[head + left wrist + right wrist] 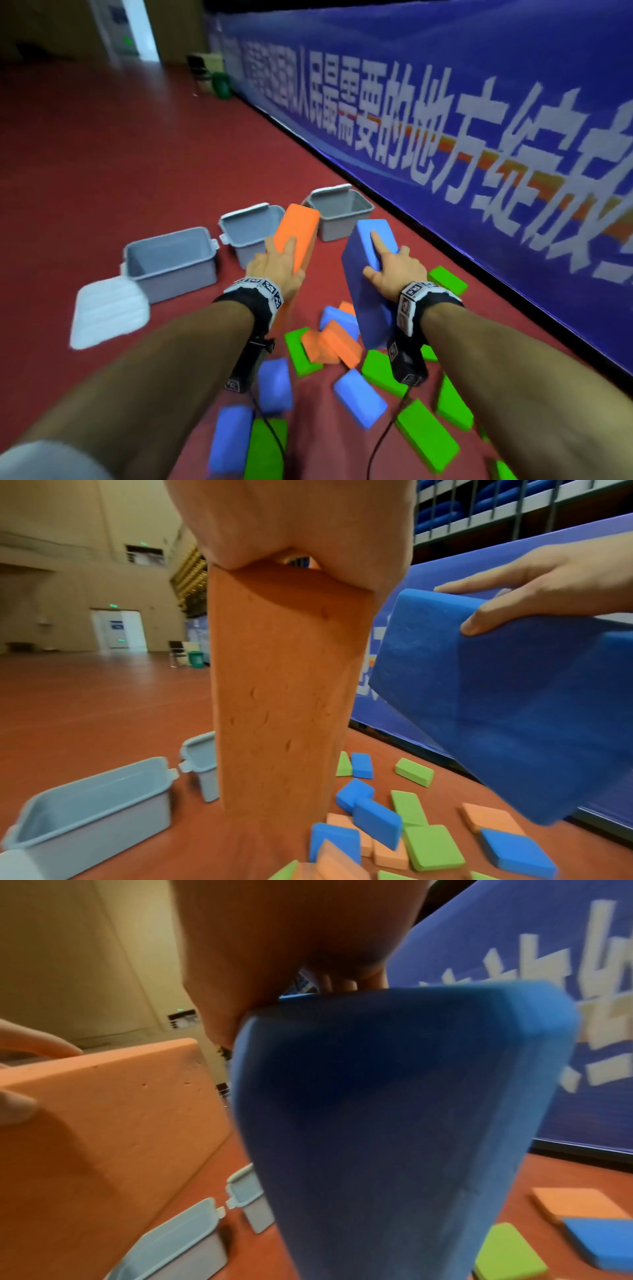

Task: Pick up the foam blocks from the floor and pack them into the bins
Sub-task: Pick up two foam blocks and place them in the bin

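Observation:
My left hand (279, 265) grips an orange foam block (297, 233), held in the air in front of the middle grey bin (251, 226). My right hand (390, 270) grips a large blue foam block (368, 284), tilted, in the air above the pile. The left wrist view shows the orange block (277, 696) close up and the blue block (507, 710) with my right hand's fingers (493, 615) curled on it. Several blue, green and orange blocks (342, 346) lie scattered on the red floor below. Three open grey bins stand ahead; the left bin (171, 263) and far bin (339, 209) look empty.
A white lid (109, 311) lies on the floor beside the left bin. A long blue banner wall (479, 120) runs along the right. A chair and a green bucket (221, 85) stand far back. Wrist-camera cables hang under my arms.

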